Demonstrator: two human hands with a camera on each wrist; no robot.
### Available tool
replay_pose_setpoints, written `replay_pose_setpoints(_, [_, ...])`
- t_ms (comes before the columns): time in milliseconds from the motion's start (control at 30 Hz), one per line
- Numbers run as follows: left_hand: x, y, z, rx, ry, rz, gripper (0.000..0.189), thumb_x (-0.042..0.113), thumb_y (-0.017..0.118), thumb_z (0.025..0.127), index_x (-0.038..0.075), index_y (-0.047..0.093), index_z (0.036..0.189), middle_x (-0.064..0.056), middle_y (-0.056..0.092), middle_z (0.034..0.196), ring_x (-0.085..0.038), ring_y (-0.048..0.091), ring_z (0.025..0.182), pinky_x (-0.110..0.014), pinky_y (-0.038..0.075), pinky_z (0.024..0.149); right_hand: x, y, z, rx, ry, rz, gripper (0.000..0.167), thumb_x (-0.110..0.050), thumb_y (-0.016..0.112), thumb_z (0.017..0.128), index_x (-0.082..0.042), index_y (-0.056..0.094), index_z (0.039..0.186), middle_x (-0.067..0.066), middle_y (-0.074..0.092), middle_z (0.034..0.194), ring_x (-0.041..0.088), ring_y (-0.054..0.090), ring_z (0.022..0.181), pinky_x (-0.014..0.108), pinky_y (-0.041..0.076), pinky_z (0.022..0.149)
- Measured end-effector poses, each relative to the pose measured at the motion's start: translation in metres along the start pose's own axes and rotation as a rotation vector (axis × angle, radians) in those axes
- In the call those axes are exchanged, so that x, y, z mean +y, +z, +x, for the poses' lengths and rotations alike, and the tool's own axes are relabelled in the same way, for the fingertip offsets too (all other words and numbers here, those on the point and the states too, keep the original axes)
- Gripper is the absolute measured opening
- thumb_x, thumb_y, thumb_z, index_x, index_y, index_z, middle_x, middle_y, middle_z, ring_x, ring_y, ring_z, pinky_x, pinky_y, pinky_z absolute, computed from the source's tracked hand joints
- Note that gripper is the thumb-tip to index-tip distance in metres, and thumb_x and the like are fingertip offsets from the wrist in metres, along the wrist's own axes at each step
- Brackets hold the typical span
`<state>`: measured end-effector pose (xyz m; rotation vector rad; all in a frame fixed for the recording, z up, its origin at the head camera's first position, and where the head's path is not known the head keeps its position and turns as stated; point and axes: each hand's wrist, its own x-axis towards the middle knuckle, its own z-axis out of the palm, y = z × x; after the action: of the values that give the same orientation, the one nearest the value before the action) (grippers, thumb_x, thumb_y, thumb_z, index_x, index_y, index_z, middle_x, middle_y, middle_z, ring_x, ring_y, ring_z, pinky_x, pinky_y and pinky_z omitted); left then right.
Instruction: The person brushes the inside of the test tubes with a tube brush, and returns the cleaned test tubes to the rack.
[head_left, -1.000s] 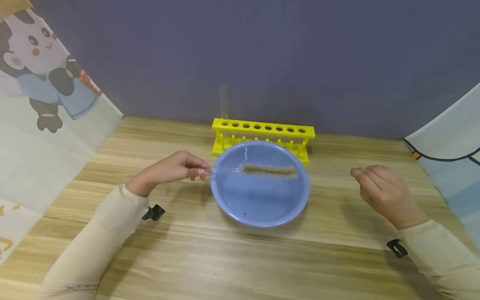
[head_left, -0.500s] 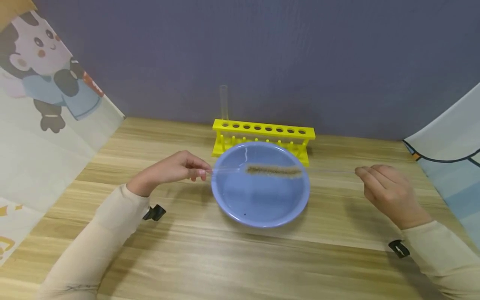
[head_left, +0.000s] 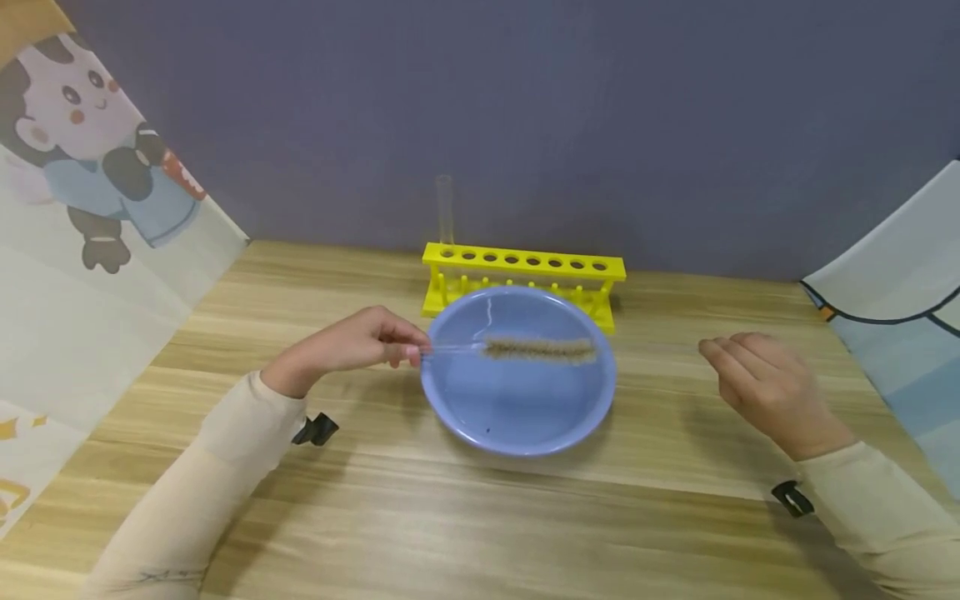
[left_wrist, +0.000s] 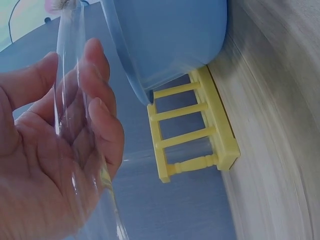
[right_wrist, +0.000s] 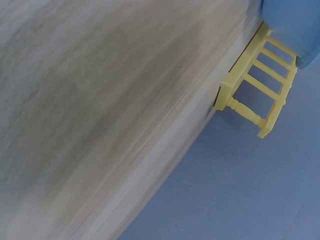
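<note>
My left hand (head_left: 348, 346) grips a clear test tube (head_left: 453, 348) lying roughly level above the left rim of a blue basin (head_left: 517, 408). In the left wrist view, the thumb and curled fingers close round the glass tube (left_wrist: 70, 115). The bristles of a test tube brush (head_left: 540, 350) stand at the tube's mouth, mostly outside it and over the basin. My right hand (head_left: 772, 387), off to the right of the basin, pinches the far end of the brush's thin, faint wire handle. The right wrist view does not show this hand.
Behind the basin stands a yellow test tube rack (head_left: 525, 260), partly hidden by it. One upright test tube (head_left: 445, 208) is in its leftmost hole. A dark blue panel (head_left: 525, 125) rises at the back of the wooden table (head_left: 465, 525).
The brush and right hand shifted slightly right, then back left. My left hand has edged right with the tube. The basin and rack stay in place.
</note>
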<state>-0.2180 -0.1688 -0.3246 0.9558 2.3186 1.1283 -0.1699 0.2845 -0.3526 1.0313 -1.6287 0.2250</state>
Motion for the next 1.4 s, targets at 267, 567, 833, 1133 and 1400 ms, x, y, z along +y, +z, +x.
replay_pose_setpoints(267, [-0.003, -0.003, -0.004, 0.010, 0.003, 0.005, 0.024, 0.006, 0.055, 0.094, -0.001, 0.067, 0.113, -0.004, 0.070, 0.085, -0.022, 0.060, 0.078, -0.038, 0.052, 0.071, -0.002, -0.003, 0.004, -0.025, 0.027, 0.006, 0.026, 0.003, 0.037, 0.086, 0.007, 0.063, 0.084, 0.017, 0.060, 0.066, 0.032, 0.049, 0.056, 0.040, 0.040, 0.056])
replay_pose_setpoints(567, [-0.004, -0.003, -0.003, 0.004, 0.014, 0.003, 0.024, 0.005, 0.055, 0.093, -0.002, 0.067, 0.113, -0.003, 0.069, 0.084, -0.027, 0.059, 0.077, -0.040, 0.052, 0.071, -0.001, -0.001, 0.002, 0.011, 0.028, 0.000, 0.026, 0.003, 0.039, 0.084, 0.006, 0.065, 0.083, 0.017, 0.060, 0.065, 0.031, 0.049, 0.055, 0.039, 0.040, 0.056])
replay_pose_setpoints(833, [-0.003, -0.002, -0.001, 0.017, 0.020, 0.014, 0.024, 0.005, 0.055, 0.093, -0.002, 0.067, 0.112, -0.002, 0.070, 0.083, -0.028, 0.059, 0.075, -0.036, 0.052, 0.069, -0.004, -0.001, 0.004, 0.002, 0.031, 0.016, 0.026, 0.003, 0.038, 0.084, 0.006, 0.064, 0.083, 0.016, 0.060, 0.065, 0.031, 0.048, 0.055, 0.039, 0.039, 0.056])
replay_pose_setpoints(1133, [-0.003, 0.003, 0.002, 0.072, 0.026, 0.047, 0.021, 0.003, 0.061, 0.090, 0.000, 0.070, 0.109, -0.007, 0.072, 0.087, -0.011, 0.050, 0.061, -0.021, 0.039, 0.054, -0.004, -0.001, 0.001, -0.073, 0.088, 0.076, 0.029, 0.000, 0.036, 0.089, 0.006, 0.064, 0.082, 0.015, 0.060, 0.065, 0.030, 0.050, 0.057, 0.036, 0.040, 0.061])
replay_pose_setpoints(1400, [-0.002, 0.009, 0.003, 0.151, 0.009, 0.114, 0.022, 0.007, 0.067, 0.086, 0.002, 0.071, 0.107, -0.010, 0.072, 0.096, -0.010, 0.044, 0.055, -0.021, 0.036, 0.049, 0.000, -0.007, 0.000, -0.292, 0.104, 0.107, 0.032, -0.006, 0.033, 0.096, 0.002, 0.063, 0.086, 0.007, 0.056, 0.065, 0.020, 0.050, 0.057, 0.030, 0.040, 0.058])
